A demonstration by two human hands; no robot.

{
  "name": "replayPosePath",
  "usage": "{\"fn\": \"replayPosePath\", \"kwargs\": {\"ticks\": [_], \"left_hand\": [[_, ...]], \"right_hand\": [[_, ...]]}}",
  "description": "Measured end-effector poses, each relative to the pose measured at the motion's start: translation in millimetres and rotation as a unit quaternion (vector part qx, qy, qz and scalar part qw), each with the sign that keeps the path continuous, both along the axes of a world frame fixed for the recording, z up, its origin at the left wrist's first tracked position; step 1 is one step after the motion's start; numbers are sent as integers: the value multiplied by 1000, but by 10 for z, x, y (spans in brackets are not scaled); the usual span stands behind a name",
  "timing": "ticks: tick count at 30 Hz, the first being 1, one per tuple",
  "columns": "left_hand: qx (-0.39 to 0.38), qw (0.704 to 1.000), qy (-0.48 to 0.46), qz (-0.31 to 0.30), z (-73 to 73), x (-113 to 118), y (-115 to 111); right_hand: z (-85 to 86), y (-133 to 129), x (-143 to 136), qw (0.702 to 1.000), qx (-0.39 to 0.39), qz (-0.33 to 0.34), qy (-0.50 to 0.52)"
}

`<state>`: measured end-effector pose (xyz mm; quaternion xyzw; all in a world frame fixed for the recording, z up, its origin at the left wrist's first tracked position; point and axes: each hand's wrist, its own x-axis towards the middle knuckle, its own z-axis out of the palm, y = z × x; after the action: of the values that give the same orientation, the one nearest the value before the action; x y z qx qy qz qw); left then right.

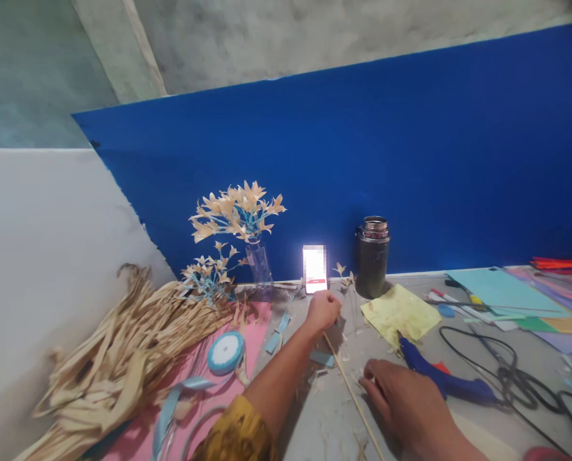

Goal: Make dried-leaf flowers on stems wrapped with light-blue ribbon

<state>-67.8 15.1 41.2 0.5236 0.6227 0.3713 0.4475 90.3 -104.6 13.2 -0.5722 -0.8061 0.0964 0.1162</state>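
Note:
My left hand point(323, 310) reaches forward to just below a lit smartphone point(315, 267) that leans upright against the blue board. Its fingers are curled, and whatever may be inside them is hidden. A thin straw-coloured stick point(348, 379) runs from beneath that hand towards the front edge. Low over the table on the right, my right hand point(404, 400) has its fingers loosely apart, holding nothing visible. Close beside it lies a blue hot glue gun point(439, 376), its nozzle towards a yellow paper sheet point(401, 314). A small husk flower point(344, 274) stands just right of the phone.
A clear vase point(258, 266) of pale husk flowers point(240, 208) stands at the back. Dried corn husks point(98, 358) and a blue ribbon roll point(225, 352) lie left. Right are a dark flask point(373, 259), a black cord point(521, 378) and coloured paper sheets point(507, 291).

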Motion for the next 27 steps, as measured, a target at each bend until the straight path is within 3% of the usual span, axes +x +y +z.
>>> {"fn": "replayPosePath", "kwargs": {"ticks": [3, 7, 10, 16, 22, 27], "left_hand": [[-21, 998, -60, -30, 76, -14, -241], [-7, 985, -157, -65, 159, -50, -632], [19, 977, -199, -68, 164, -50, -865], [81, 980, -181, -31, 138, -7, -1101], [77, 970, -229, -10, 151, -66, -1162], [85, 991, -108, -2, 140, -123, -1170]], "right_hand": [[-6, 36, 15, 993, -12, -12, 116], [25, 80, 15, 953, -37, -42, 297], [72, 80, 0, 928, -63, -13, 367], [78, 43, -28, 919, -65, 33, 387], [105, 64, 22, 913, -15, -25, 406], [158, 59, 56, 904, -10, -39, 425]]}}
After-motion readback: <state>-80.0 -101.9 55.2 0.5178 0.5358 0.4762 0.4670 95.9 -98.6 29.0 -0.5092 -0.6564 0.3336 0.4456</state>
